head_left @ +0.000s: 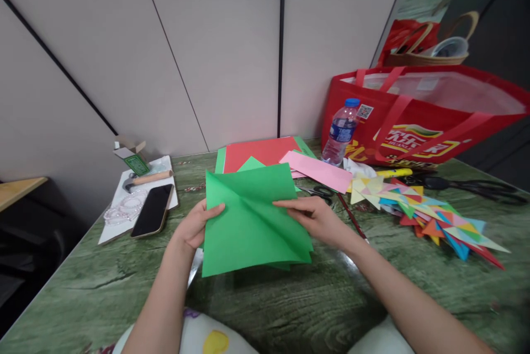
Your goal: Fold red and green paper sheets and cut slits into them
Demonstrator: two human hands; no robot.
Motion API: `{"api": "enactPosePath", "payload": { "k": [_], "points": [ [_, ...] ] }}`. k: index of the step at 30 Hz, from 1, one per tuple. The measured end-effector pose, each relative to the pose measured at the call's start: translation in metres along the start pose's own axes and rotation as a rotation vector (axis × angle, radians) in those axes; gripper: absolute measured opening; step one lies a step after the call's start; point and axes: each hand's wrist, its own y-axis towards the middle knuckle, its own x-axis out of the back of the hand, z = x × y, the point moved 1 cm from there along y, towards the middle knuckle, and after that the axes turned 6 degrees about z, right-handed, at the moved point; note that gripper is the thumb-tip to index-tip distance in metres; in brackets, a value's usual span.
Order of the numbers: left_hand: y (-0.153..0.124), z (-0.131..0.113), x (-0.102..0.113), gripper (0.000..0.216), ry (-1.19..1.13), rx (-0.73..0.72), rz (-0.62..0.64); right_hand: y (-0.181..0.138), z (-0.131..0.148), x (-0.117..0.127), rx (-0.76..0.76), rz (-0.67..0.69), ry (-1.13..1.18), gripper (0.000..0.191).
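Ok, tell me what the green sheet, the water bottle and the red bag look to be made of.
The green sheet: thin matte paper, judging by its sharp diagonal crease. The water bottle: clear plastic, with see-through walls. The red bag: probably laminated plastic fabric, given its sheen and flat strap handles.
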Motion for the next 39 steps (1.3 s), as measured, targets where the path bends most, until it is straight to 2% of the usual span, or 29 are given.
{"api": "enactPosePath", "payload": {
  "k": [2,5,8,11,14,16,19,21,23,25,27,29,31,34,39],
  "points": [
    [0.0,0.001,0.0,0.028,-0.015,-0.007,-0.007,0.0,-0.003,0.002,-0.064,0.0,0.139,0.024],
    [-0.001,0.001,-0.003,0.032,-0.033,-0.014,-0.023,0.0,-0.012,0.006,-0.235,-0.058,0.49,0.02],
    [-0.001,0.0,-0.005,0.032,-0.039,0.015,-0.035,-0.001,-0.017,0.012,-0.361,-0.038,0.787,0.024],
    [0.001,0.0,-0.001,0.033,-0.057,0.008,-0.062,-0.003,-0.013,0.018,-0.333,0.065,0.801,0.032],
    [0.004,0.002,0.003,0.034,-0.052,0.022,-0.088,-0.005,-0.007,0.019,-0.253,0.213,0.699,0.042],
    [0.005,0.005,0.002,0.034,-0.044,0.052,-0.089,-0.004,-0.006,0.017,-0.222,0.257,0.597,0.043],
    [0.004,0.007,-0.005,0.034,-0.024,0.06,-0.029,-0.003,-0.012,0.012,-0.197,0.142,0.439,0.027],
    [0.001,0.006,-0.013,0.036,-0.006,-0.015,0.049,-0.001,-0.019,0.008,-0.208,0.006,0.423,0.016],
    [-0.001,0.003,-0.022,0.044,0.0,-0.16,0.116,-0.001,-0.027,0.004,-0.269,-0.158,0.525,0.016],
    [-0.004,0.0,-0.029,0.052,-0.009,-0.313,0.112,0.0,-0.031,0.001,-0.309,-0.262,0.647,0.018],
    [-0.004,-0.001,-0.031,0.064,0.012,-0.386,0.127,0.001,-0.032,-0.002,-0.315,-0.307,0.731,0.018],
    [-0.002,0.001,-0.03,0.07,0.071,-0.389,0.154,0.002,-0.031,-0.002,-0.314,-0.319,0.77,0.017],
    [0.002,0.005,-0.026,0.052,0.116,-0.388,0.107,0.002,-0.029,-0.003,-0.324,-0.317,0.769,0.016],
    [0.008,0.011,-0.021,0.027,0.097,-0.369,-0.056,0.003,-0.026,-0.004,-0.353,-0.312,0.771,0.016],
    [0.011,0.014,-0.02,0.022,0.113,-0.372,-0.138,0.004,-0.026,-0.005,-0.42,-0.339,0.866,0.022]
  ]
}}
